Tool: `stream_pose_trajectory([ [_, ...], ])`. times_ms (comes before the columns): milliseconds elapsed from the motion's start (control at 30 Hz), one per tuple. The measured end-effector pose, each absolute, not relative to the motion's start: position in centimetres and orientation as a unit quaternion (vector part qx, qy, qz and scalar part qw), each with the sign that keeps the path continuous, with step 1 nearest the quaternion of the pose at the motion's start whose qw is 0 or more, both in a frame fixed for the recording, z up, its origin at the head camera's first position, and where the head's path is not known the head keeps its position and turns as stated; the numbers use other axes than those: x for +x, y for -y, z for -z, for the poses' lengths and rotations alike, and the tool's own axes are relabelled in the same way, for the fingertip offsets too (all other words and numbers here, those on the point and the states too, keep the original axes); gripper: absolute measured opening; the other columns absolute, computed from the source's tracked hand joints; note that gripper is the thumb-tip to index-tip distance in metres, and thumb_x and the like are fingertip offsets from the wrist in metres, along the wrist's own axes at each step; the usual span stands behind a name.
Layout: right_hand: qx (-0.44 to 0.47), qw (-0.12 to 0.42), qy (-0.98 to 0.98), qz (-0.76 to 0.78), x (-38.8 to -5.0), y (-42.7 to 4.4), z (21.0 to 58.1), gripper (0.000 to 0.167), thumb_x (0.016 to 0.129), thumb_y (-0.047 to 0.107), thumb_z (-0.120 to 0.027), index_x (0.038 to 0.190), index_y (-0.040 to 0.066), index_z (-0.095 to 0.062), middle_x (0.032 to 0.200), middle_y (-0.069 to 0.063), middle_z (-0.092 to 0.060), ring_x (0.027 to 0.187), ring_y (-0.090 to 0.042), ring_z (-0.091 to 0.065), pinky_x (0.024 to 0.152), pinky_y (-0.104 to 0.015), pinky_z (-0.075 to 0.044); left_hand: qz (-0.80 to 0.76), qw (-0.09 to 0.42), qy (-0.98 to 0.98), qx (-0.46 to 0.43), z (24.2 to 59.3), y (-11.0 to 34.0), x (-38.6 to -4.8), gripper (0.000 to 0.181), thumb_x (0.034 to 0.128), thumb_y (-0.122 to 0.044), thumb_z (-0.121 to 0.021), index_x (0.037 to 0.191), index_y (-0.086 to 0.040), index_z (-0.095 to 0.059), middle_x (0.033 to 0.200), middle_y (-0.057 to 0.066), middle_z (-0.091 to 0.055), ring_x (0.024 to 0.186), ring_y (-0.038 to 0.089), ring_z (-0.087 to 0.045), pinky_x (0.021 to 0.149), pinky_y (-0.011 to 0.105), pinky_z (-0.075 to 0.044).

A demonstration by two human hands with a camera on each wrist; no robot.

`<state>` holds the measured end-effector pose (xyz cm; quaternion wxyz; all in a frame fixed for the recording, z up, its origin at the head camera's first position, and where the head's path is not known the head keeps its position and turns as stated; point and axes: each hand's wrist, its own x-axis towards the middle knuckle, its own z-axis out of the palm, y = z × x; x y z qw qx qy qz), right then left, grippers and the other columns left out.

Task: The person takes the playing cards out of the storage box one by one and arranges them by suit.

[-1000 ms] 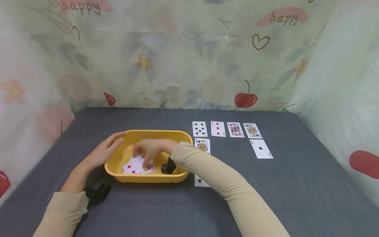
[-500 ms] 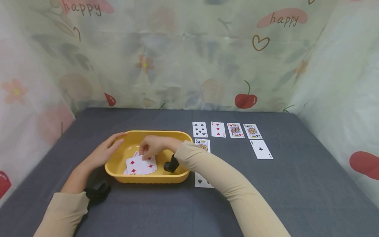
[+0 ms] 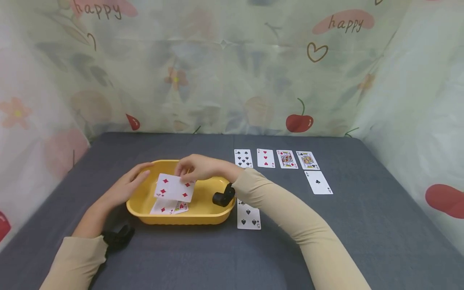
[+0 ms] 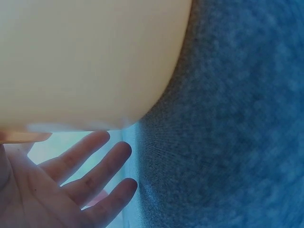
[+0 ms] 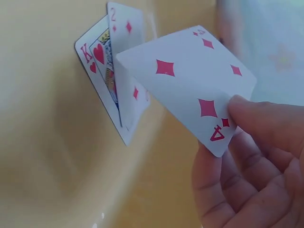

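My right hand (image 3: 204,167) pinches a four of diamonds playing card (image 3: 172,186) by one corner between thumb and fingers, above the yellow tray (image 3: 181,220). The card is tilted, apart from the cards below. Inside the tray, a two of diamonds (image 5: 130,57) partly covers a king of hearts (image 5: 95,66). At the tray's left end is my left hand (image 3: 127,185), its thumb by the rim. The left wrist view shows its fingers (image 4: 102,173) spread beside the tray's outer wall.
Right of the tray, a row holds a seven of spades (image 3: 243,158), a three of hearts (image 3: 266,158) and two kings (image 3: 287,159). An ace of clubs (image 3: 318,182) lies in front of the row. My right sleeve partly covers a spades card (image 3: 248,216).
My right hand has picked the four of diamonds off the cards in the tray and raised it, moving right and away from me. The left hand stays at the tray's end.
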<state>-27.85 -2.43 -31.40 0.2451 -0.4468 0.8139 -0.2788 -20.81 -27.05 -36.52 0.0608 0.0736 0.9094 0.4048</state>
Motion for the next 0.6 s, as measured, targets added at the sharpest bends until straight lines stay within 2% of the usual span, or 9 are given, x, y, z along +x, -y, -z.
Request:
stream_pose_trajectory([
  [267,-0.414,0.212,-0.829,0.310,-27.8,-0.2,30.4,0.020,0.089,0.011,-0.060,0.110,0.010,-0.062,0.101,-0.004,-0.065,0.093,-0.012,-0.060,0.081,-0.018,-0.049,-0.396,0.056,-0.914,0.071,36.4,27.0,-20.7,0.060,0.1000,-0.045,-0.032,0.145,-0.006,-0.026,0.149,0.026,-0.026,0.131,0.043,-0.031,0.107,0.062,-0.025],
  [600,-0.381,0.206,-0.825,0.362,-27.8,-3.0,30.3,0.027,0.088,0.010,-0.061,0.115,0.008,-0.060,0.104,-0.008,-0.065,0.094,-0.014,-0.063,0.083,-0.021,-0.050,-0.405,0.055,-0.909,0.079,36.4,27.0,-20.7,0.060,0.1003,-0.044,-0.031,0.145,-0.005,-0.026,0.149,0.026,-0.025,0.133,0.044,-0.029,0.107,0.062,-0.024],
])
